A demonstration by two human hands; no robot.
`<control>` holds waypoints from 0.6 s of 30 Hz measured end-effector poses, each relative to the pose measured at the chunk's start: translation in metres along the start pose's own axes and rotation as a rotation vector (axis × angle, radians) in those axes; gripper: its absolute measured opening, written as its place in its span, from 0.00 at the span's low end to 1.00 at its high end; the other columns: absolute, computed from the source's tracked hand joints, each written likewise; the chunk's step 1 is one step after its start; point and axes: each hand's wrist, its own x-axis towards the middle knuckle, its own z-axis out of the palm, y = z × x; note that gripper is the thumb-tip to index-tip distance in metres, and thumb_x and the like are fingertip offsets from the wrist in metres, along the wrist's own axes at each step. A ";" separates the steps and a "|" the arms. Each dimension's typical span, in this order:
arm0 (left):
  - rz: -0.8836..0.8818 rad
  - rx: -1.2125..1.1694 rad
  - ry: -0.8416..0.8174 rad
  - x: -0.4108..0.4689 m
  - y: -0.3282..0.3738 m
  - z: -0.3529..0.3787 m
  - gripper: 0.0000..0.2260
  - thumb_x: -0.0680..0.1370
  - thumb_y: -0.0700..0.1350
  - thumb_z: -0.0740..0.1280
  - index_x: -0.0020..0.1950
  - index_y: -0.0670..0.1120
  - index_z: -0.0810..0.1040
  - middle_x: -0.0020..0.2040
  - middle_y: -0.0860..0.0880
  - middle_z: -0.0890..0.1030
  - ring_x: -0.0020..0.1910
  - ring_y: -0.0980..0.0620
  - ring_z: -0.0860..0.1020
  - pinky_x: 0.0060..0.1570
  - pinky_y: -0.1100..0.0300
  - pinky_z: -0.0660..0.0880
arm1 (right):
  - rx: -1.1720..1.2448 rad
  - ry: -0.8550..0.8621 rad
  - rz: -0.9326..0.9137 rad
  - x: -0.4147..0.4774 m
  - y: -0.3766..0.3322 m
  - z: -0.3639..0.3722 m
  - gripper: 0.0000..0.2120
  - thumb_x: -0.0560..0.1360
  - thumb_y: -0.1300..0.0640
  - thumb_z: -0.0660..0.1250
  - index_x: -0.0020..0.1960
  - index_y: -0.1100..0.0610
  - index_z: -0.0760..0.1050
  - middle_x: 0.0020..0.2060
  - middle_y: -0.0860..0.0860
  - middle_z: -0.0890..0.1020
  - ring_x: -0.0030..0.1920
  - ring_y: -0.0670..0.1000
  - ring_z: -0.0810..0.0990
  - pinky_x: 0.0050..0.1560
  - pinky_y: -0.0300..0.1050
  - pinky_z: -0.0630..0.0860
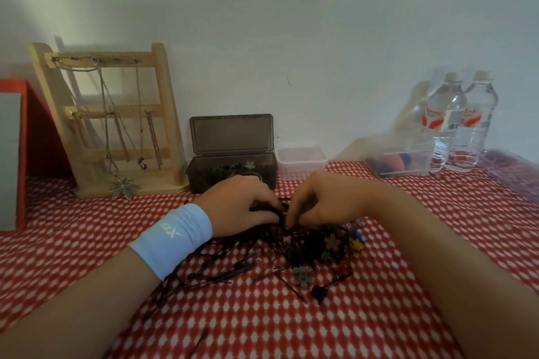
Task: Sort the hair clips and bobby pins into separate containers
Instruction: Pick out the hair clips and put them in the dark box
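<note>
- The left hand (242,207) and right hand (323,201) meet at mid-frame. The fingers of both curl down and pinch dark strands at the far edge of the heap; how many each holds is hidden.
- The thin black metal bobby pins (233,274) lie tangled and fanned over the red-and-white dotted tablecloth (291,329), lower centre. The small flower-shaped plastic hair clips (332,242) — grey, beige, blue, yellow — sit among them to the right.
- Best done, I judge, by teasing out one kind at a time and lifting slowly so pins do not drag clips along.
- The smoky dark plastic box (233,175), lid open just behind the hands, shows a pale flower clip inside — so the clear white plastic tub (300,160) beside it likely suits pins.
</note>
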 end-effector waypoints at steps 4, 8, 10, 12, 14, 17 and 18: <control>-0.099 -0.148 0.069 -0.003 -0.003 -0.016 0.08 0.78 0.49 0.70 0.57 0.55 0.82 0.50 0.60 0.83 0.49 0.64 0.79 0.52 0.69 0.73 | -0.065 -0.022 -0.002 0.005 -0.004 0.008 0.10 0.75 0.55 0.73 0.53 0.42 0.85 0.42 0.30 0.81 0.43 0.28 0.77 0.41 0.22 0.69; -0.180 -0.355 0.109 -0.005 -0.007 -0.032 0.09 0.78 0.44 0.70 0.57 0.52 0.82 0.47 0.57 0.84 0.45 0.66 0.81 0.46 0.73 0.74 | -0.059 -0.044 -0.020 0.012 -0.006 0.015 0.09 0.74 0.54 0.75 0.53 0.46 0.86 0.44 0.32 0.82 0.45 0.31 0.79 0.47 0.24 0.72; -0.188 -0.418 0.112 -0.006 -0.009 -0.035 0.08 0.79 0.43 0.68 0.57 0.50 0.82 0.46 0.56 0.85 0.43 0.61 0.83 0.45 0.68 0.77 | -0.063 -0.034 -0.019 0.013 -0.006 0.016 0.08 0.74 0.53 0.75 0.53 0.46 0.86 0.45 0.34 0.83 0.45 0.33 0.80 0.47 0.26 0.73; -0.201 -0.459 0.149 -0.007 -0.013 -0.038 0.07 0.79 0.43 0.68 0.55 0.50 0.83 0.45 0.53 0.85 0.41 0.51 0.84 0.44 0.61 0.81 | -0.057 -0.022 -0.022 0.012 -0.007 0.015 0.07 0.75 0.52 0.74 0.52 0.46 0.85 0.45 0.36 0.84 0.45 0.34 0.80 0.47 0.28 0.74; -0.223 -0.490 0.197 -0.007 -0.017 -0.038 0.06 0.80 0.42 0.67 0.54 0.48 0.83 0.44 0.50 0.85 0.36 0.48 0.82 0.41 0.60 0.80 | -0.030 -0.007 -0.012 0.010 -0.008 0.012 0.06 0.76 0.52 0.73 0.52 0.47 0.85 0.44 0.36 0.84 0.44 0.33 0.80 0.46 0.27 0.74; -0.284 -0.557 0.191 -0.010 -0.020 -0.040 0.07 0.82 0.42 0.63 0.53 0.47 0.82 0.41 0.48 0.84 0.32 0.53 0.78 0.35 0.65 0.75 | 0.030 0.016 0.008 0.009 -0.008 0.009 0.04 0.77 0.52 0.72 0.50 0.46 0.84 0.42 0.38 0.85 0.41 0.40 0.83 0.43 0.30 0.77; -0.312 -0.587 0.156 -0.012 -0.020 -0.041 0.09 0.82 0.41 0.62 0.52 0.46 0.82 0.40 0.49 0.83 0.32 0.55 0.77 0.34 0.67 0.74 | 0.039 0.023 0.015 0.009 -0.008 0.009 0.03 0.77 0.51 0.72 0.49 0.46 0.84 0.42 0.38 0.85 0.41 0.43 0.84 0.43 0.31 0.77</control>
